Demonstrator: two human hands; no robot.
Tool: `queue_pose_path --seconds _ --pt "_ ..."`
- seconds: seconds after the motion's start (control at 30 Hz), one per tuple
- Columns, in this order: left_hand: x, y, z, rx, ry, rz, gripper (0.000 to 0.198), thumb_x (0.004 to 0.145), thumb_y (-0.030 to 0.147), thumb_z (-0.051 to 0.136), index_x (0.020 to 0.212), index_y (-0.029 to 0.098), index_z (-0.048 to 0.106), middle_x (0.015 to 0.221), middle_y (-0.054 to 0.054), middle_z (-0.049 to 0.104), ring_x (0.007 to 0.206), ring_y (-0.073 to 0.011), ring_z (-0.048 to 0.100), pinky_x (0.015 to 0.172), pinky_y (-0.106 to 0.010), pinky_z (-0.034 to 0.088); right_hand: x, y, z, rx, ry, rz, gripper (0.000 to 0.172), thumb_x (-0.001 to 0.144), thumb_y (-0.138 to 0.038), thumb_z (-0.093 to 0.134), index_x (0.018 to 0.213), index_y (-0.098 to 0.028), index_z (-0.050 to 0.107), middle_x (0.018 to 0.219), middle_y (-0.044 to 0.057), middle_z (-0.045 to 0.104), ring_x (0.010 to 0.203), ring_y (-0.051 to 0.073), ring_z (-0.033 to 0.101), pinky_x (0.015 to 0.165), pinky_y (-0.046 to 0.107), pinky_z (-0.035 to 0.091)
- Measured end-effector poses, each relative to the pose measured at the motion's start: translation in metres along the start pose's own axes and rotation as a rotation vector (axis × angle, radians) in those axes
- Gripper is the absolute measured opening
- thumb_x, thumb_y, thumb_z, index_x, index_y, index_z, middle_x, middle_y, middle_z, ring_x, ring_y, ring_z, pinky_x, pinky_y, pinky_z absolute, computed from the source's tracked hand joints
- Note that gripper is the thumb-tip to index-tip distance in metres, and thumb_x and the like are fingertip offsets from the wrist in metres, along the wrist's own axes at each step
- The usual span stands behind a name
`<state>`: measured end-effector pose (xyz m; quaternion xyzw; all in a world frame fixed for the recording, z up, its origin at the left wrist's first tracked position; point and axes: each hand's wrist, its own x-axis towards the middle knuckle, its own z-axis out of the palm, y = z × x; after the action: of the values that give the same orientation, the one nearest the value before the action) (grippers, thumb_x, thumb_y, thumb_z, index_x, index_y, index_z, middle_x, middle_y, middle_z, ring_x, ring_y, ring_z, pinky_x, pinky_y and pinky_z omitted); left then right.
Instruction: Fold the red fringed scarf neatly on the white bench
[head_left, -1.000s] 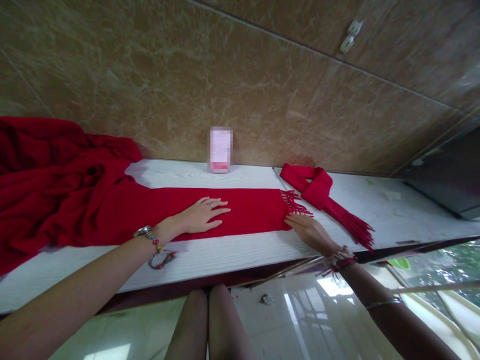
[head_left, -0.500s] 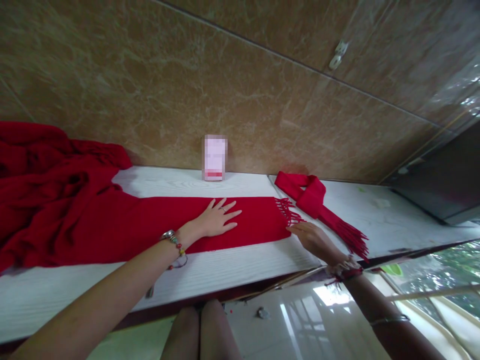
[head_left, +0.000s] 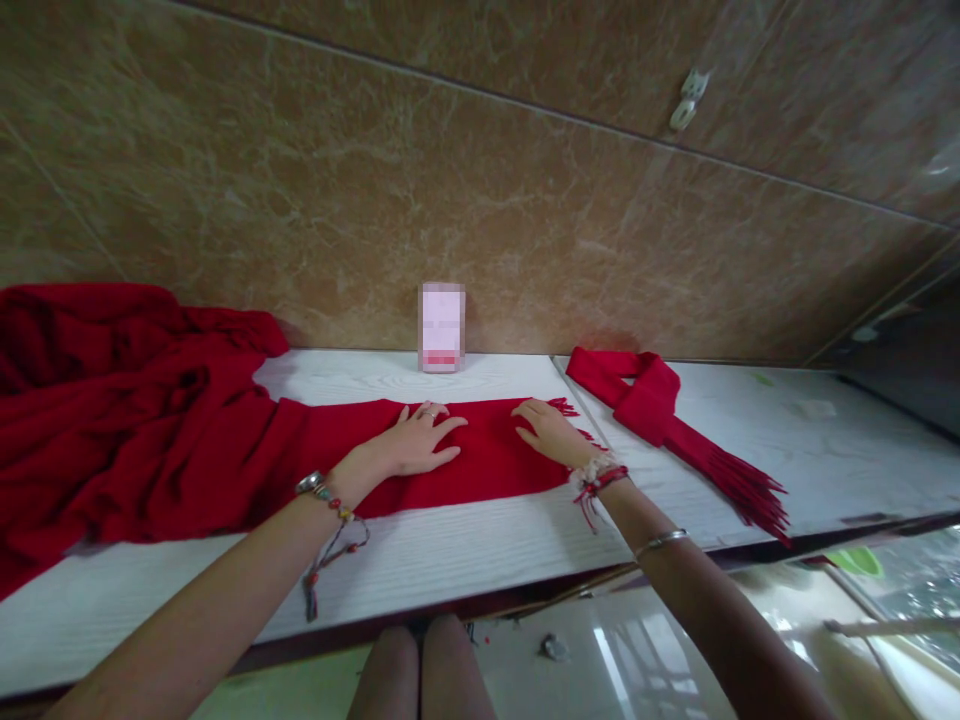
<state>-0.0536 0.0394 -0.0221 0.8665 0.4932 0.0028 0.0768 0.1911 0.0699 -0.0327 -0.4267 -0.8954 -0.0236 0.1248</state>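
Observation:
A red fringed scarf [head_left: 487, 470] lies along the white wood-grain surface. Its right end is flat, while the left part runs into a crumpled red heap [head_left: 135, 430]. My left hand [head_left: 416, 442] rests palm down near the middle of the flat stretch, fingers apart. By the fringed end, my right hand [head_left: 551, 432] lies on the cloth with its fingers loosely bent and apart. That hand and wrist hide part of the fringe. To the right is another red fringed piece [head_left: 649, 400], looped over itself and apart from both hands.
A blurred-out white and pink upright object [head_left: 442, 325] stands at the back against the brown marbled wall [head_left: 360, 180]. The white surface [head_left: 465, 545] ends at a dark front edge just before my knees. A green item [head_left: 857, 562] shows below at the right.
My right hand has moved left from the corner of the fringed end onto the scarf. My left hand's fingers have drawn in slightly. The camera view has shifted a little.

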Motion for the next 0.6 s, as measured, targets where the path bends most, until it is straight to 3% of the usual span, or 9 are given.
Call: queue_pose_path --seconds 0.1,0.2,0.37,0.5,0.6 --pt "0.011 0.01 0.006 0.043 0.092 -0.154 0.047 0.089 0.041 0.028 0.132 0.023 0.037 0.128 -0.016 0.042 0.121 -0.0348 0.036 0.094 -0.056 0.029 0.017 0.005 0.008 0.004 -0.024 0.042 0.02 0.082 -0.015 0.046 0.097 -0.013 0.058 0.1 0.011 0.06 0.097 0.02 0.053 0.084 0.034 0.043" --pt "0.02 0.017 0.015 0.049 0.118 -0.246 0.047 0.089 0.04 0.029 0.132 0.023 0.037 0.138 -0.015 0.033 0.128 -0.0384 0.022 0.096 -0.06 0.021 0.02 0.008 0.012 0.011 0.008 0.06 0.019 0.081 -0.013 0.046 0.094 -0.012 0.059 0.097 0.011 0.06 0.094 0.019 0.053 0.084 0.032 0.043" --pt "0.023 0.011 0.022 -0.022 0.044 -0.128 0.049 0.089 0.044 0.024 0.135 0.028 0.029 0.146 -0.005 0.019 0.132 -0.0331 0.013 0.1 -0.059 0.018 0.013 0.014 0.011 -0.004 0.075 0.079 0.018 0.081 -0.013 0.046 0.091 -0.015 0.06 0.094 0.01 0.061 0.091 0.019 0.054 0.084 0.032 0.043" --pt "0.021 0.005 0.022 -0.022 0.042 -0.136 0.05 0.089 0.046 0.024 0.135 0.028 0.029 0.146 -0.005 0.02 0.132 -0.0342 0.013 0.1 -0.061 0.017 0.016 0.014 0.008 -0.097 0.146 0.273 0.02 0.081 -0.013 0.043 0.092 -0.015 0.06 0.092 0.011 0.061 0.089 0.021 0.055 0.081 0.033 0.043" --pt "0.021 0.006 0.021 -0.028 0.035 -0.139 0.05 0.089 0.046 0.025 0.136 0.028 0.029 0.146 -0.005 0.019 0.132 -0.0332 0.012 0.101 -0.059 0.016 0.02 0.009 0.01 -0.106 0.118 0.334 0.023 0.082 -0.014 0.043 0.098 -0.014 0.059 0.093 0.012 0.061 0.088 0.02 0.057 0.078 0.029 0.045"
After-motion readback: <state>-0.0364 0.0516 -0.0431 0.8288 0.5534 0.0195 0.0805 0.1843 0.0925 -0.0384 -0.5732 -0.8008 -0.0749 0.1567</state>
